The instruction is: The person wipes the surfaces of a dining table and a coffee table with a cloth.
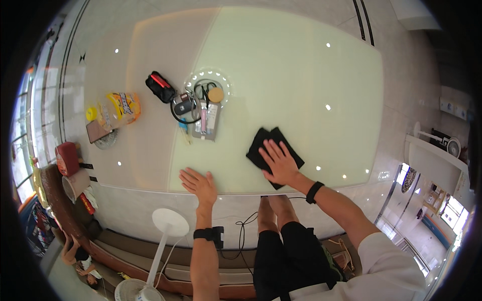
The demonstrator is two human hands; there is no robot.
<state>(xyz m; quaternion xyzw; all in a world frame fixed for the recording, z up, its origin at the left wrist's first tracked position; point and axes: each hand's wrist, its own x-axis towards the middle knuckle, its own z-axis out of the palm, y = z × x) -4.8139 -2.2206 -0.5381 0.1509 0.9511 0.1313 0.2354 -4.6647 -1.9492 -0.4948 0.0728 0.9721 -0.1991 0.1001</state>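
Note:
My right hand lies flat, fingers spread, pressing on a black cloth on the pale green glass table. My left hand rests open and flat on the table near its front edge, holding nothing. Both wrists carry black bands. The cloth's lower middle part is hidden under my right palm.
A cluster of small items with cables, tubes and a round tin sits ahead of my left hand. A black pouch, a yellow snack bag, a red container lie left. A white standing fan stands below the table edge.

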